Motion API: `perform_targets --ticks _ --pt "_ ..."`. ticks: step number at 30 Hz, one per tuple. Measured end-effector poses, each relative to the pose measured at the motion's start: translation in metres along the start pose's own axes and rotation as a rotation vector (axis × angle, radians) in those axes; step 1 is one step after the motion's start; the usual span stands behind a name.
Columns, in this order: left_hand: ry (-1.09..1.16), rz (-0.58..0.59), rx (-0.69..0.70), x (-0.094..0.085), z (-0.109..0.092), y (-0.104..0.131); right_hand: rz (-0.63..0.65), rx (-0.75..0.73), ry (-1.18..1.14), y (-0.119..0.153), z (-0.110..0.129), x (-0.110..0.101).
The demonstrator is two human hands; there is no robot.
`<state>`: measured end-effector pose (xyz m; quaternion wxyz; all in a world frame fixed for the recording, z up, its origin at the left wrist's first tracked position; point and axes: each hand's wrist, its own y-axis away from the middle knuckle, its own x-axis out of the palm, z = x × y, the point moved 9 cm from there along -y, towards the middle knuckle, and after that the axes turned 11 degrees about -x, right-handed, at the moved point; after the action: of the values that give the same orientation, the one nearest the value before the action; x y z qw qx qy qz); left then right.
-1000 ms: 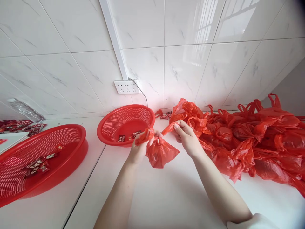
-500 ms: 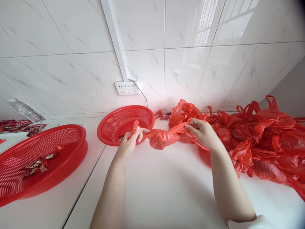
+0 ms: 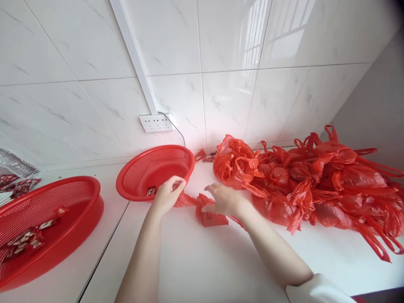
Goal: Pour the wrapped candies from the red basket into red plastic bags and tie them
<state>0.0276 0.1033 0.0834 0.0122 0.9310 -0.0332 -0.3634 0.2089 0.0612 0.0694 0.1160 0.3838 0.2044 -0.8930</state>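
A small tied red plastic bag (image 3: pixel 211 215) rests on the white table between my hands. My left hand (image 3: pixel 170 192) is closed on one stretched end of it, just in front of the smaller red basket (image 3: pixel 124 190). My right hand (image 3: pixel 222 198) hovers over the bag's right side, fingers spread and slightly blurred, with nothing seen in its grip. Below its wrist a thin red strand of the bag trails. One dark red packet (image 3: pixel 151 191) lies inside the smaller basket.
Many filled red bags (image 3: pixel 306 172) are heaped at the right, beside a basket of crumpled red bags (image 3: pixel 236 162). A larger red basket (image 3: pixel 94 198) with several packets is at the left. A socket panel (image 3: pixel 156 123) with a cable is on the tiled wall.
The tied bag has come down onto the table. My right hand has let go of its end and opened, while my left hand has moved lower, still holding the other end. The view has shifted right.
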Motion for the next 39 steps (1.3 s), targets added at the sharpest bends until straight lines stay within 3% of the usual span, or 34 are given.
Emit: perform_targets --ticks 3,6,9,12,15,16,18,20,22,24,27,30,32,35,39 --pt "-0.01 -0.009 -0.039 -0.012 0.003 0.001 0.062 0.057 -0.113 -0.002 -0.004 0.031" --pt "-0.022 -0.008 -0.071 -0.022 0.006 0.0 0.122 0.039 -0.147 0.0 -0.011 0.021" --pt "-0.045 -0.087 -0.08 -0.034 0.007 0.001 0.045 -0.026 -0.105 0.011 -0.015 -0.036" --pt "-0.072 -0.132 -0.091 -0.041 0.006 0.003 -0.165 0.01 -0.035 0.036 -0.03 -0.111" --pt "-0.099 -0.13 -0.108 -0.044 0.006 0.005 -0.502 0.274 0.18 0.077 -0.072 -0.179" --pt "-0.107 -0.128 -0.116 -0.044 0.008 0.005 -0.56 0.391 0.274 0.091 -0.089 -0.193" --pt "-0.121 -0.118 -0.122 -0.044 0.011 0.005 -0.553 0.592 0.414 0.112 -0.122 -0.203" --pt "-0.137 -0.112 -0.113 -0.042 0.014 0.004 -0.442 0.761 0.437 0.123 -0.152 -0.199" --pt "-0.157 -0.105 -0.101 -0.038 0.016 0.002 -0.405 0.835 0.44 0.126 -0.163 -0.195" --pt "-0.185 -0.073 -0.092 -0.03 0.017 -0.001 -0.524 0.728 0.482 0.113 -0.147 -0.199" --pt "-0.255 -0.026 -0.09 -0.015 0.016 -0.002 -0.691 0.348 0.437 0.072 -0.099 -0.192" --pt "-0.315 -0.021 -0.096 -0.009 0.012 0.0 -0.52 0.15 0.23 0.024 -0.077 -0.153" --pt "-0.321 -0.016 -0.081 -0.008 0.007 0.003 -0.319 0.212 0.17 0.004 -0.082 -0.121" --pt "-0.3 -0.004 -0.025 -0.006 0.0 0.005 -0.056 0.347 0.214 -0.005 -0.098 -0.082" --pt "-0.266 -0.008 0.057 0.001 -0.012 0.006 -0.029 0.341 0.344 -0.014 -0.105 -0.06"
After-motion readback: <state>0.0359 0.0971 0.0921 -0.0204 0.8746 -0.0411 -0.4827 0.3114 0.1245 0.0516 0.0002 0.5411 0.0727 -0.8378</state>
